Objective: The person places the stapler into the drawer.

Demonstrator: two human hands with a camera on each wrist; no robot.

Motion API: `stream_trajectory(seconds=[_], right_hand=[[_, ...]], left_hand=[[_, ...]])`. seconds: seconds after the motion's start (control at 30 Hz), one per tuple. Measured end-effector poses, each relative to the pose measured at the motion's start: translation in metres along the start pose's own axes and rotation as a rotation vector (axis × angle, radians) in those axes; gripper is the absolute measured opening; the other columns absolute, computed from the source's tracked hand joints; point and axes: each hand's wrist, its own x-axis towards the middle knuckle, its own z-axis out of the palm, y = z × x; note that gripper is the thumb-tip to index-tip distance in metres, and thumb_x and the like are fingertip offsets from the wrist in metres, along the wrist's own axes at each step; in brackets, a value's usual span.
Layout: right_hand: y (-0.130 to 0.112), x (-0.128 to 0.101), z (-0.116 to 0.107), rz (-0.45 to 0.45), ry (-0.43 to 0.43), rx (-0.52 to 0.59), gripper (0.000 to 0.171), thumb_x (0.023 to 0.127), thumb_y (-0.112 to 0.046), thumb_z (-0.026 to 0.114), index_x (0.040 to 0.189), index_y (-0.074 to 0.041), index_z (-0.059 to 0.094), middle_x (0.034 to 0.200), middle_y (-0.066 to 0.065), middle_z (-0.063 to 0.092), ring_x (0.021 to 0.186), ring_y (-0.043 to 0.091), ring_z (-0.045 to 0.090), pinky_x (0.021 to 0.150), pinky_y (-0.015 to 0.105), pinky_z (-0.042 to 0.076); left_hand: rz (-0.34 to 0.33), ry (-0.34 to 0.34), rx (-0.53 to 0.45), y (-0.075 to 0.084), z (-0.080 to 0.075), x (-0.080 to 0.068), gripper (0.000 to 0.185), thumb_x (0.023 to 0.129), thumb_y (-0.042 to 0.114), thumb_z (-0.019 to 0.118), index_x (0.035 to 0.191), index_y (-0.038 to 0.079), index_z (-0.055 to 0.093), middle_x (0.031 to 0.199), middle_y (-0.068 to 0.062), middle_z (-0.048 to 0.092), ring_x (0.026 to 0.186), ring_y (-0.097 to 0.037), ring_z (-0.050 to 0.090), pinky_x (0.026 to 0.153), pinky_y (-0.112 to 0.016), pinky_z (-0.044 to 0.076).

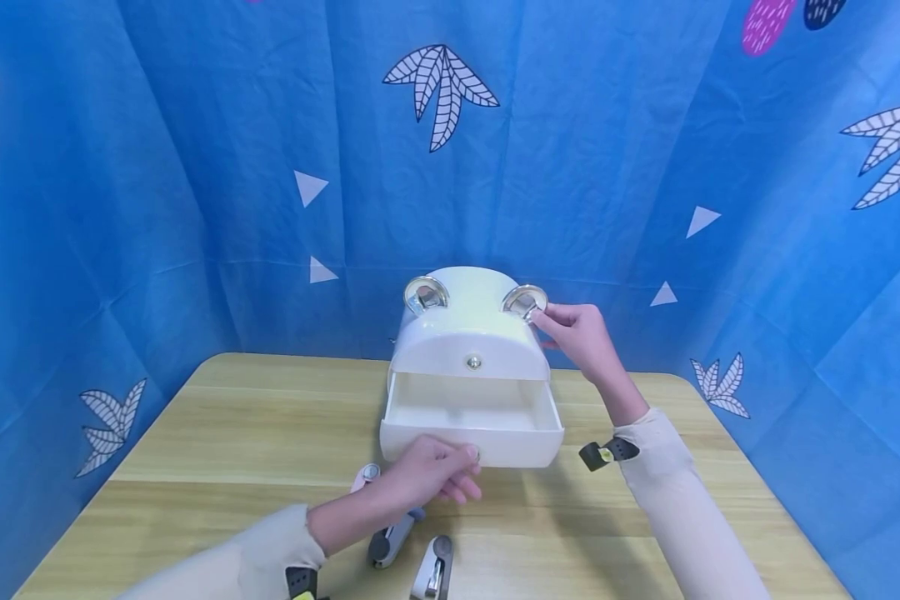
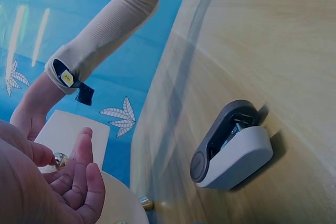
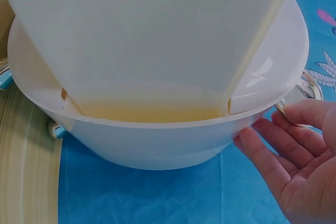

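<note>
At centre, our left hand pinches the knob of the pulled-out drawer, our right hand gripping the white box; we seem to be sliding the drawer, which next calls for steady bracing.

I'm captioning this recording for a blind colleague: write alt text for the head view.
A person's left-hand grip pinches the knob of an open drawer in a white box topped with two round metal pieces; the right-hand grip touches the box's right side. Staplers lie in the foreground on a wooden table before a blue curtain.
</note>
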Motion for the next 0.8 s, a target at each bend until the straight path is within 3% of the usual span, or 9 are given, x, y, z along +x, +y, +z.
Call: stream_trajectory(seconds=[0.43, 0.6, 0.7, 0.8], right_hand=[[0.000, 0.001, 0.001, 0.011, 0.001, 0.002, 0.042, 0.100, -0.029, 0.067, 0.133, -0.004, 0.067, 0.133, 0.018, 0.068, 0.126, 0.032, 0.063, 0.086, 0.039, 0.061], [0.001, 0.001, 0.001, 0.006, -0.005, 0.008, 0.042, 0.100, -0.030, 0.067, 0.133, -0.004, 0.067, 0.132, 0.018, 0.068, 0.126, 0.032, 0.063, 0.088, 0.044, 0.060], [0.000, 0.001, 0.000, 0.001, -0.005, 0.009, 0.041, 0.100, -0.029, 0.067, 0.132, -0.004, 0.068, 0.130, 0.018, 0.068, 0.124, 0.032, 0.064, 0.089, 0.045, 0.060], [-0.001, 0.001, 0.000, 0.000, -0.009, 0.014, 0.040, 0.099, -0.028, 0.067, 0.131, -0.003, 0.068, 0.129, 0.019, 0.069, 0.123, 0.034, 0.064, 0.090, 0.047, 0.059]], left_hand=[[0.033, -0.035, -0.005, -0.004, -0.003, -0.004, 0.039, 0.104, 0.036, 0.056, 0.103, 0.002, 0.075, 0.083, -0.009, 0.077, 0.070, -0.015, 0.071, 0.076, -0.036, 0.061], [0.153, -0.164, 0.209, -0.008, -0.013, -0.005, 0.029, 0.101, 0.032, 0.063, 0.099, 0.007, 0.078, 0.092, -0.004, 0.078, 0.081, -0.011, 0.071, 0.076, -0.028, 0.060], [0.278, -0.266, 0.416, -0.012, -0.021, -0.005, 0.023, 0.096, 0.030, 0.071, 0.109, 0.012, 0.078, 0.104, 0.001, 0.077, 0.093, -0.004, 0.070, 0.083, -0.022, 0.057], [0.381, -0.350, 0.643, -0.012, -0.027, -0.006, 0.036, 0.089, 0.029, 0.080, 0.120, 0.014, 0.074, 0.115, 0.005, 0.076, 0.106, -0.002, 0.067, 0.094, -0.021, 0.054]])
